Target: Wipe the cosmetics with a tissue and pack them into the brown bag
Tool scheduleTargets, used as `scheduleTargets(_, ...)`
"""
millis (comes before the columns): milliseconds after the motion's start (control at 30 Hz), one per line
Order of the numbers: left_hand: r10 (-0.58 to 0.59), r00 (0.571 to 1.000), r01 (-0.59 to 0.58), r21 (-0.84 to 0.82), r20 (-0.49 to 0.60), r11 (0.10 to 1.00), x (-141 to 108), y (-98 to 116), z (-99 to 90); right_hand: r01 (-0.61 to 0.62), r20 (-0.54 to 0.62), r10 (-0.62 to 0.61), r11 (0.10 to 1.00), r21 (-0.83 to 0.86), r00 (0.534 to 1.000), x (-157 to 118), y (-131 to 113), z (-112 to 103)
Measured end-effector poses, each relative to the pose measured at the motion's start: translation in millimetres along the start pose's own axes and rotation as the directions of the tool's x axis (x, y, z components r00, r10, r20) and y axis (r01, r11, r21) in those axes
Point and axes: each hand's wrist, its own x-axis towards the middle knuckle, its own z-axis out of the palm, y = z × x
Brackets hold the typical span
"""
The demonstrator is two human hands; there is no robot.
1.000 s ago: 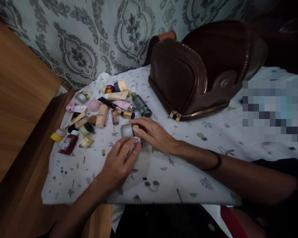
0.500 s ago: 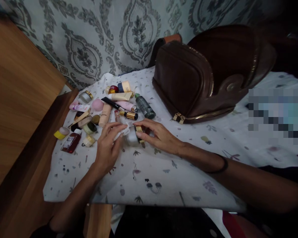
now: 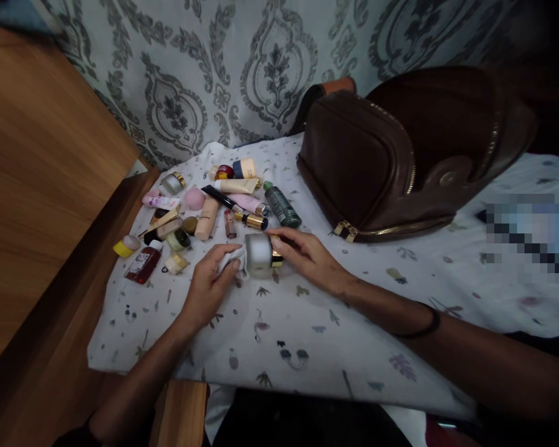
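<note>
My left hand (image 3: pixel 210 279) pinches a crumpled white cloth (image 3: pixel 235 262) against the base of a frosted glass jar (image 3: pixel 259 254). The jar lies on its side above the patterned white cloth cover (image 3: pixel 302 335), its gold cap facing right. My right hand (image 3: pixel 307 257) grips that cap between thumb and fingers. Just beyond the jar are a gold and black tube (image 3: pixel 251 220), a small pink-brown bottle (image 3: pixel 230 225) and a dark green bottle (image 3: pixel 283 207).
Several cosmetics crowd the left, among them a red bottle (image 3: pixel 143 262), a pink sponge (image 3: pixel 194 198) and a peach tube (image 3: pixel 207 218). An open brown bag (image 3: pixel 358 161) stands at the back right. A wooden panel (image 3: pixel 46 155) rises at the left.
The white cloth has moved off the jar's side to its base, so more of the jar shows. My hands are slightly farther apart. The whole view has shifted a little.
</note>
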Motion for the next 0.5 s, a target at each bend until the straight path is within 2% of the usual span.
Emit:
scheduleTargets(100, 0.152, 0.988, -0.151, 0.053, -0.032, 0.987, -5, 12, -2.0, -0.037, -0.023, 0.038, 0.999, 0.018, 0.999, 1, 0, -1)
scheduleTargets(167, 0.248, 0.967, -0.242, 0.098, -0.052, 0.965, -5, 19, -4.1, -0.042, 0.005, 0.042, 0.999, 0.034, 0.999, 1, 1, -1)
scheduleTargets(267, 0.289, 0.955, -0.275, 0.158, -0.072, 0.948, -1, 24, -7.6, -0.036, 0.083, 0.028, 0.995, 0.091, 0.996, -1, -1, 0)
scheduleTargets(367, 0.197, 0.976, -0.182, 0.144, -0.094, 0.973, 5, 18, -10.1, -0.041, 0.121, 0.023, 0.988, 0.148, 0.992, -3, -6, 0)
scheduleTargets(500, -0.028, 0.997, 0.024, -0.046, -0.073, 0.999, 9, 6, -9.7, -0.065, 0.114, 0.041, 0.973, 0.223, 0.993, -4, -10, 0)
